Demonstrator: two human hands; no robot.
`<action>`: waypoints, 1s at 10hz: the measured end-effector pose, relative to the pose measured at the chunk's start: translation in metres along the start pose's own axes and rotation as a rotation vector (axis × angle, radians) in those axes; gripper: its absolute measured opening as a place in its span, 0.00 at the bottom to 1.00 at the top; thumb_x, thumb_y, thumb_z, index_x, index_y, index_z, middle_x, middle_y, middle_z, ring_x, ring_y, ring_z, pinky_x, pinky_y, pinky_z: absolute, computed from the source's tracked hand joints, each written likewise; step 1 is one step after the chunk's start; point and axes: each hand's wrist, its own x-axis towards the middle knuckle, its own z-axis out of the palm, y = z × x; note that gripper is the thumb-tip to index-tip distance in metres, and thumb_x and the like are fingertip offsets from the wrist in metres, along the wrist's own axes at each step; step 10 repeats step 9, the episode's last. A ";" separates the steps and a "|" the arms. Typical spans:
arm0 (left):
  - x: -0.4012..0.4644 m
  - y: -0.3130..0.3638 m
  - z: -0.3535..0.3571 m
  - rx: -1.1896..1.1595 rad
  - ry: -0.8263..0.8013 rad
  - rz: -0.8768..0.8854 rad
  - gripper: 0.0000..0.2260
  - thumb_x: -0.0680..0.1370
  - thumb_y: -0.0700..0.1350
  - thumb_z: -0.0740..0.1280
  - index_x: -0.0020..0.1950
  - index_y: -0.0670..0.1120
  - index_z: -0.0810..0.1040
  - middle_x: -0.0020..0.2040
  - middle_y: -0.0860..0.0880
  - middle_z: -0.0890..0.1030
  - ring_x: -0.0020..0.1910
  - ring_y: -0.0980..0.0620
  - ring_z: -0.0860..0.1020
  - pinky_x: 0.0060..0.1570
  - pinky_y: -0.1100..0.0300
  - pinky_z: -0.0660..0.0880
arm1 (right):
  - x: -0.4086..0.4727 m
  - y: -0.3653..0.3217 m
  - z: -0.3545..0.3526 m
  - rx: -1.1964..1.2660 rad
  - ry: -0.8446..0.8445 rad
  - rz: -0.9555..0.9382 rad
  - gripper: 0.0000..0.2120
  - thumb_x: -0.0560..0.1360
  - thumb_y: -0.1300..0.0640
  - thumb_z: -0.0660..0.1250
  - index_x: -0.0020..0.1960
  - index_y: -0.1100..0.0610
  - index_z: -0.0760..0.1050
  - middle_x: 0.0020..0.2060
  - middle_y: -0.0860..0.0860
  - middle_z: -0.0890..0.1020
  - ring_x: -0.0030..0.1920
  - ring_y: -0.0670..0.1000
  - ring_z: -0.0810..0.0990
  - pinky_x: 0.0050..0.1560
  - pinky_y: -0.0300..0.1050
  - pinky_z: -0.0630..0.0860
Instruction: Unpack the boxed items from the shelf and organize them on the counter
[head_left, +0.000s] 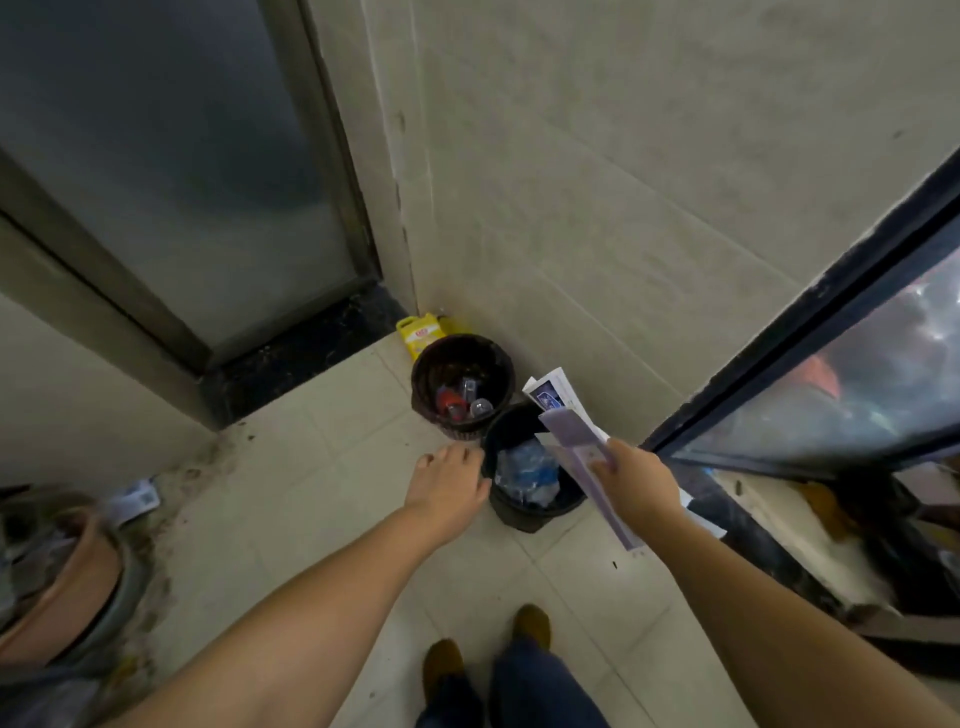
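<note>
Your right hand (636, 475), a little right of the middle of the frame, is closed on a flattened box (587, 457) with some folded paper sheets (548, 395) behind it — the thumb lies on the upper face and the other fingers are hidden under it. The box sticks out from the grip on both sides: the longer part points up and to the left, over the rim of the nearer bin (535, 512), and a shorter part goes down toward the lower right, past your wrist. I judge this packaging as light and thin; it is stiff along its length but bends easily, and the loose sheets may slide away from the card if you relax the pinch, so hold near the middle as you do now. Your left hand (449, 483) is in the middle of the frame, empty, with the fingers curled down at the left edge of that bin; whether it touches the rim I cannot tell. The bin already holds crumpled clear plastic (527, 467). A second bin (462, 384) stands just behind it, near the wall corner — with bottles inside.
</note>
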 end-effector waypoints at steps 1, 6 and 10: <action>0.040 -0.003 0.004 0.000 -0.027 -0.002 0.18 0.80 0.52 0.55 0.68 0.46 0.66 0.64 0.43 0.72 0.63 0.43 0.70 0.59 0.49 0.67 | 0.048 0.000 0.006 0.067 -0.041 -0.008 0.09 0.79 0.49 0.57 0.48 0.52 0.73 0.38 0.51 0.79 0.37 0.51 0.78 0.39 0.47 0.76; 0.285 -0.086 0.245 -0.038 -0.009 -0.093 0.14 0.79 0.50 0.56 0.63 0.47 0.69 0.60 0.45 0.74 0.60 0.44 0.71 0.59 0.51 0.66 | 0.302 0.038 0.269 0.092 -0.146 0.045 0.12 0.80 0.51 0.55 0.56 0.57 0.70 0.48 0.59 0.81 0.47 0.59 0.79 0.46 0.52 0.77; 0.318 -0.118 0.340 -0.066 -0.063 -0.049 0.14 0.80 0.49 0.55 0.62 0.46 0.71 0.59 0.44 0.76 0.59 0.44 0.73 0.58 0.51 0.67 | 0.335 0.078 0.404 -0.055 -0.479 0.146 0.16 0.79 0.49 0.57 0.61 0.59 0.68 0.57 0.60 0.77 0.57 0.61 0.76 0.57 0.53 0.73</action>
